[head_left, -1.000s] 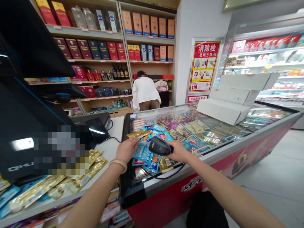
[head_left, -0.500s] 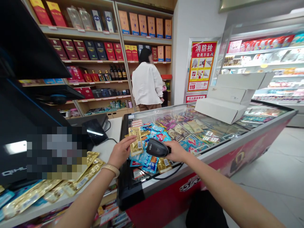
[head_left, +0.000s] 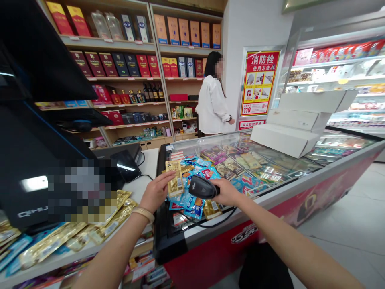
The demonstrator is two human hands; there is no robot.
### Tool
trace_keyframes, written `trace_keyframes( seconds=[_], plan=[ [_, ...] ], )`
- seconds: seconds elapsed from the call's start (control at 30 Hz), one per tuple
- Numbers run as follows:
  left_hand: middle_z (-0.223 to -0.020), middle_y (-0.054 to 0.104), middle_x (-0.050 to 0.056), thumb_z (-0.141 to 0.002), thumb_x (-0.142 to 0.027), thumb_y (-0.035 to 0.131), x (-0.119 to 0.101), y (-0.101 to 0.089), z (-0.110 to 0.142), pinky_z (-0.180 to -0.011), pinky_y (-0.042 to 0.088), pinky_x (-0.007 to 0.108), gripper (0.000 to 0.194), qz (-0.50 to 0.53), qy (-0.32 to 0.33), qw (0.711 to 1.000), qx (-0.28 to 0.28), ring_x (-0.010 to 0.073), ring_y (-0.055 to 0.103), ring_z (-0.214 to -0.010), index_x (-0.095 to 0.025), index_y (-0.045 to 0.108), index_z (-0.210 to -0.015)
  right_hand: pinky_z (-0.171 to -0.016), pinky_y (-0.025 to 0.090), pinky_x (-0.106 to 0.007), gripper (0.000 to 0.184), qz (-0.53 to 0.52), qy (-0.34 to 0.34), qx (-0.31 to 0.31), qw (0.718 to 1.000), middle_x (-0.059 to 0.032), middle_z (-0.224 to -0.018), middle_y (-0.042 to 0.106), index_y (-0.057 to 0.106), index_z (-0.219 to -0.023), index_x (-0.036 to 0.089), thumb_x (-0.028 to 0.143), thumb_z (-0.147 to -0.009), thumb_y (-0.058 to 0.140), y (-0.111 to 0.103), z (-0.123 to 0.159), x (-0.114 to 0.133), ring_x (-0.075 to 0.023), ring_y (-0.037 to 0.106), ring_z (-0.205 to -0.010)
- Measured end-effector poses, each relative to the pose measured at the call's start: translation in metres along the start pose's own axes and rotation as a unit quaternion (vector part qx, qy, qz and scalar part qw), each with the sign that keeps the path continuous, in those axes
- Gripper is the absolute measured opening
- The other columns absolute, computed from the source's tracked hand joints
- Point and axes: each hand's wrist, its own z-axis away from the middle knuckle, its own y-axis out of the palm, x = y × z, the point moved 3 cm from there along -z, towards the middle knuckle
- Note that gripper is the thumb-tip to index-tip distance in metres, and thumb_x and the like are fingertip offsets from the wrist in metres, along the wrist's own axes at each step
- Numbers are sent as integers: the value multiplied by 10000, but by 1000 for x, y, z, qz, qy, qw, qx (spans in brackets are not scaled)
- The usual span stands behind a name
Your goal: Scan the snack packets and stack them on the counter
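Upright gold snack packet (head_left: 174,179), black barcode scanner (head_left: 202,187)

A convenience shop: boxed liquor shelves (head_left: 120,64), a glass-topped chest freezer (head_left: 270,168)

- At 12 o'clock, a freezer (head_left: 240,237) stands just before the person filming, with a pile of snack packets (head_left: 207,170) on its glass lid.
- Over that pile, the left hand (head_left: 156,192) grips a packet (head_left: 174,178), and the right hand (head_left: 227,192) grips a scanner (head_left: 201,188), just beside it.
- At 1 o'clock, boxes (head_left: 288,136) sit stacked on the freezer.
- At 10 o'clock, a bench (head_left: 141,184) carries more packets (head_left: 90,235), below a till screen (head_left: 36,160).
- Beyond the freezer, a person (head_left: 212,106) stands before shelves (head_left: 120,60).
- Right of that person, a poster (head_left: 258,83) hangs on the wall.
- At 2 o'clock, a display fridge (head_left: 339,76) stands behind the boxes.
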Motion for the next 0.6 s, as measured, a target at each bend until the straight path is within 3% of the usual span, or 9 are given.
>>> trace_keyframes(
  seconds=[0.1,0.17,0.3,0.43,0.53,0.6],
  plan=[
    [-1160,722,85,-907,-179,439,-6,-16,8,-975,562,378,332,-7,-17,999,-32,193,681,-1068,-216,736,-1052,-657,421,-235,174,-5,-2,-5,1000,-11,-773,702,693,-849,202,199,-676,688,1,2,1,-173,617,-699],
    [-1170,718,74,-901,-179,453,-8,-37,22,-983,556,380,327,-32,-44,996,-66,192,677,-1072,-229,725,-1075,-673,440,-248,195,-14,-2,-7,1000,-20,-800,719,701,-881,198,203,-687,683,1,4,1,-186,637,-721],
    [-1218,697,62,-874,-191,491,4,-105,78,-1028,519,412,338,-133,-118,970,-165,217,654,-1120,-240,704,-1132,-706,473,-278,242,-28,2,-3,1000,-39,-871,746,713,-942,199,223,-705,669,4,7,-4,-216,668,-776],
    [-1201,706,-18,-826,-222,543,44,-186,155,-1015,522,468,395,-228,-239,901,-281,235,668,-1087,-333,690,-1176,-717,487,-301,245,-20,9,6,1000,-49,-882,752,721,-945,206,287,-719,674,5,8,-8,-236,675,-789],
    [-1069,740,-104,-787,-315,572,84,-235,201,-962,548,488,279,-249,-359,835,-334,238,680,-1034,-379,726,-1011,-707,488,-303,232,-15,14,11,1000,-50,-867,749,723,-929,204,327,-742,662,6,7,-8,-237,678,-776],
    [-922,752,-128,-748,-341,558,110,-259,215,-927,559,494,190,-254,-407,809,-339,232,690,-946,-355,723,-841,-697,483,-300,218,-10,17,12,1000,-47,-847,744,721,-908,203,334,-745,657,6,7,-8,-234,677,-761]
  ],
)
